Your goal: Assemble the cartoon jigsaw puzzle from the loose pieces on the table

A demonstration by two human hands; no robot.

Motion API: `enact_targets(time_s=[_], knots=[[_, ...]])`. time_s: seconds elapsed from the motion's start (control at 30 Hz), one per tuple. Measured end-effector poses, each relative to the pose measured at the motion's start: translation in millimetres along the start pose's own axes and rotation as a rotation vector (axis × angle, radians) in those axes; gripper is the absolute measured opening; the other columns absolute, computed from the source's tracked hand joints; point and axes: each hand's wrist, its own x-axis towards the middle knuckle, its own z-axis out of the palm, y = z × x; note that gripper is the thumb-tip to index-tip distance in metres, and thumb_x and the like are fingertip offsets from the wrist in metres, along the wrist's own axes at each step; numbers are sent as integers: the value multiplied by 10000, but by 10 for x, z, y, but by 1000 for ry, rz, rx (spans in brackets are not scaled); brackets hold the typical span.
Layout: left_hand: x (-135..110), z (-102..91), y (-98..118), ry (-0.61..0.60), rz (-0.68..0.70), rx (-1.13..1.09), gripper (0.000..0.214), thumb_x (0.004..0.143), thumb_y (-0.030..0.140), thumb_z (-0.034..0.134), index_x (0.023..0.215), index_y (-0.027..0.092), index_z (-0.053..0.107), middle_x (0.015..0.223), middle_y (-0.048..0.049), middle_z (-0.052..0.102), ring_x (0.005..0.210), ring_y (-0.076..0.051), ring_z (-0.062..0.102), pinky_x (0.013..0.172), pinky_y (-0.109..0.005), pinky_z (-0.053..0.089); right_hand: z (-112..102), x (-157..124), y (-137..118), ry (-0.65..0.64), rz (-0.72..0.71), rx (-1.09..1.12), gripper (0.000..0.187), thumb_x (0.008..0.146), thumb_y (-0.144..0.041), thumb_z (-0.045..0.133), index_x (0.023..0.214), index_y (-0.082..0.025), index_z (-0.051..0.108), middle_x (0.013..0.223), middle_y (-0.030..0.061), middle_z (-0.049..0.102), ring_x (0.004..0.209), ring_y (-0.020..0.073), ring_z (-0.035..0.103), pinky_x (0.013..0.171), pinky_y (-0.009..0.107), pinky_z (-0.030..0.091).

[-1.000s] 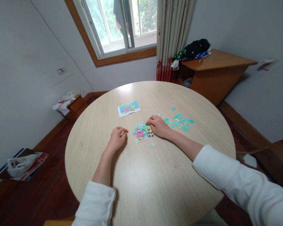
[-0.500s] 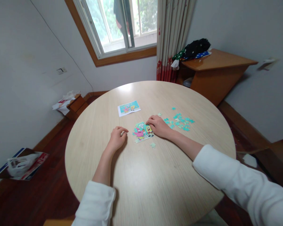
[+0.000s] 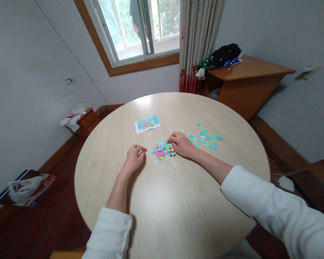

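Observation:
A partly joined cartoon jigsaw (image 3: 163, 150) lies in the middle of the round wooden table (image 3: 162, 212). My right hand (image 3: 181, 143) rests at its upper right edge, fingers curled and pressed down onto the pieces there. My left hand (image 3: 134, 158) lies on the table just left of the jigsaw, fingers curled in a loose fist; whether anything is in it stays hidden. One loose teal piece (image 3: 175, 166) sits below the jigsaw. Several loose teal pieces (image 3: 206, 139) are scattered to the right of my right hand. A reference picture card (image 3: 147, 124) lies farther back.
A wooden desk (image 3: 245, 81) with dark clothes on it stands at the back right, beside a curtain (image 3: 197, 43). A window (image 3: 140, 28) is behind the table. A low wooden box (image 3: 88, 120) and a plastic bag (image 3: 23, 189) lie on the floor at left.

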Motion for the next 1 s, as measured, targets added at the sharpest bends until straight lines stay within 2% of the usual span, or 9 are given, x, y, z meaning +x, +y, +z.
enact_targets(time_s=[0.4, 1.0], knots=[[17, 1, -11, -8, 14, 17, 232, 813, 163, 512, 876, 201, 732, 968, -68, 629, 899, -207, 605, 952, -404, 474, -10, -2, -20, 3, 5, 2, 294, 862, -67, 467, 912, -162, 740, 967, 115, 663, 940, 234, 572, 877, 386, 441], [11, 4, -10, -12, 12, 22, 230, 818, 160, 511, 877, 199, 731, 969, -73, 620, 956, -224, 601, 946, -399, 470, -16, -4, -13, 9, 3, -3, 297, 860, -67, 474, 920, -183, 741, 958, 99, 659, 933, 226, 572, 876, 385, 448]])
